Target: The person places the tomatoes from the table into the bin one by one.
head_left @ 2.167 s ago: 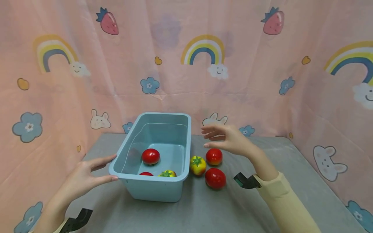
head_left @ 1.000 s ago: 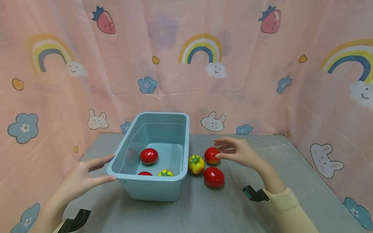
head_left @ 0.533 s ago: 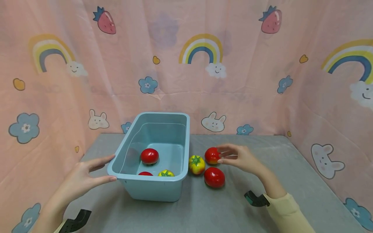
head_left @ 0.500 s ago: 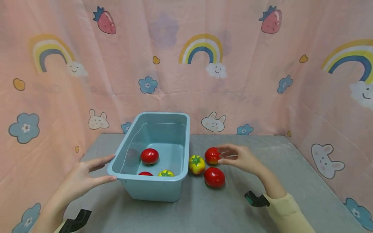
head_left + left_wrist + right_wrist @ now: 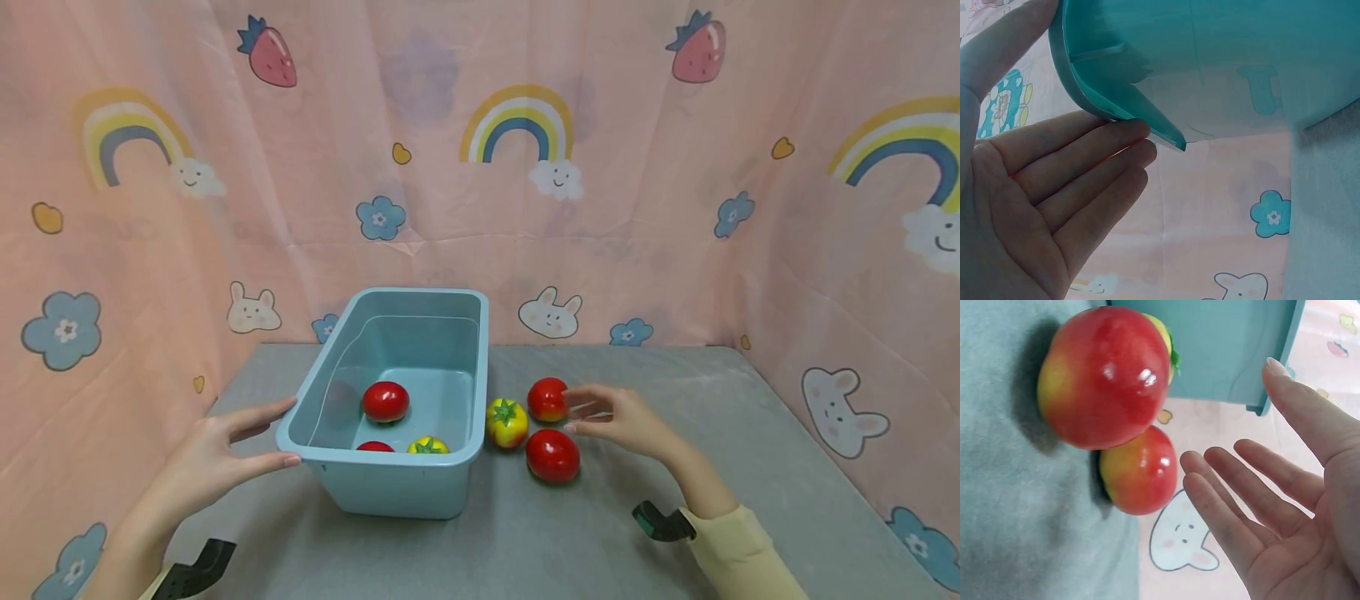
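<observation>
My left hand (image 5: 206, 462) touches the near left corner of a light blue plastic bin (image 5: 397, 487) with straight fingers. In the left wrist view, thumb and fingers meet the bin's rim (image 5: 1063, 59). Inside the bin lie a red tomato (image 5: 386, 402), part of another red one (image 5: 375, 447) and a yellow-green one (image 5: 428, 446) with a green top. My right hand (image 5: 618, 419) is just right of two red tomatoes, the far one (image 5: 547, 399) and the near one (image 5: 552, 456). Its fingers are extended and hold nothing; the right wrist view shows a gap to the near tomato (image 5: 1107, 378).
A yellow and red tomato (image 5: 507, 424) with a green top sits between the bin's right side and the red tomatoes. A grey cloth (image 5: 585, 542) covers the table. Pink printed curtain (image 5: 637, 250) hangs behind and at both sides.
My right hand has come down from above the tomatoes, moving rightward and nearer to me, and is now beside them. The left hand stays at the bin, and the tomatoes keep their places.
</observation>
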Demonstrator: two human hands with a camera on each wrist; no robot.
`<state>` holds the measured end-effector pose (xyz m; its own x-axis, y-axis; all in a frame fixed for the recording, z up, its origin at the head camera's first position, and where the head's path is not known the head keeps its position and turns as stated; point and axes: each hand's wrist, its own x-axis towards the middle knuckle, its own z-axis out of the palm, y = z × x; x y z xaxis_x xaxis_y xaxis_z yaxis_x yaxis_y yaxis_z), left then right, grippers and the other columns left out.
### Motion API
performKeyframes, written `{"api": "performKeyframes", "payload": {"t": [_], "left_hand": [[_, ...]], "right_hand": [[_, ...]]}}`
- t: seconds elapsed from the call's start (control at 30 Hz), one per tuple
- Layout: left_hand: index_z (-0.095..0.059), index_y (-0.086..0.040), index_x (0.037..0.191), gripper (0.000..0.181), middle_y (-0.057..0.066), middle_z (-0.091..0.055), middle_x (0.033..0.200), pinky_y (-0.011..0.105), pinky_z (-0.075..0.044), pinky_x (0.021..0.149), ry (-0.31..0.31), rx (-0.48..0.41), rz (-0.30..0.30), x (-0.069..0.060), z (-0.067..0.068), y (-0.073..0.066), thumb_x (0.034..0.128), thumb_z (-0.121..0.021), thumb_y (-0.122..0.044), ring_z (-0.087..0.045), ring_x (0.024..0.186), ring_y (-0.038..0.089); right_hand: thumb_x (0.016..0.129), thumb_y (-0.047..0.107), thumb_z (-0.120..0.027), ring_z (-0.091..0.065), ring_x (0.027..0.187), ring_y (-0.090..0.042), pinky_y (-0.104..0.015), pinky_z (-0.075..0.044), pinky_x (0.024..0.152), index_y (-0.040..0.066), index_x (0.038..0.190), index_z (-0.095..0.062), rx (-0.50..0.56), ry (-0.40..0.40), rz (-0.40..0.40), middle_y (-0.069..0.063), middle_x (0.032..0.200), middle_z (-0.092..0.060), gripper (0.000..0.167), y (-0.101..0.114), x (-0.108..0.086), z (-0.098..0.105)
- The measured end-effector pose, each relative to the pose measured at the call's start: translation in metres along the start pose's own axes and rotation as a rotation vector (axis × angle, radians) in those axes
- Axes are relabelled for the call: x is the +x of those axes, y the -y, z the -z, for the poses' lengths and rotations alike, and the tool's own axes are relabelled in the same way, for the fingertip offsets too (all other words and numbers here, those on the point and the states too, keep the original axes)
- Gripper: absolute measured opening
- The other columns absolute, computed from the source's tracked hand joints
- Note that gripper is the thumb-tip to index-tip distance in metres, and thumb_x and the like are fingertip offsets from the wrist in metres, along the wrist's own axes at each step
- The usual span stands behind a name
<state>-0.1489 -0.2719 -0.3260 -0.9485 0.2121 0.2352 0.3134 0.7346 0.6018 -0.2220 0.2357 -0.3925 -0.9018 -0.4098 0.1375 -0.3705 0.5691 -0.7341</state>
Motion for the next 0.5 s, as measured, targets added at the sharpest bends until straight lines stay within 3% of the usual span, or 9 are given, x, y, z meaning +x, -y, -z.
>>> {"api": "performKeyframes", "payload": {"t": [0.5], "left_hand": [[-0.057, -0.018, 0.133, 0.069, 0.011, -0.062, 0.126, 0.058, -0.052, 0.082, -0.002, 0.006, 0.004, 0.001, 0.001, 0.001, 0.0731, -0.079, -0.044, -0.058, 0.114, 0.043]], "right_hand": [[0.082, 0.03, -0.074, -0.062, 0.108, -0.034, -0.03, -0.057, 0.082, 0.005, 0.126, -0.056, 0.052, 0.09, -0.042, -0.017, 0.124, -0.061, 0.054, -0.012, -0.005, -0.014]]}}
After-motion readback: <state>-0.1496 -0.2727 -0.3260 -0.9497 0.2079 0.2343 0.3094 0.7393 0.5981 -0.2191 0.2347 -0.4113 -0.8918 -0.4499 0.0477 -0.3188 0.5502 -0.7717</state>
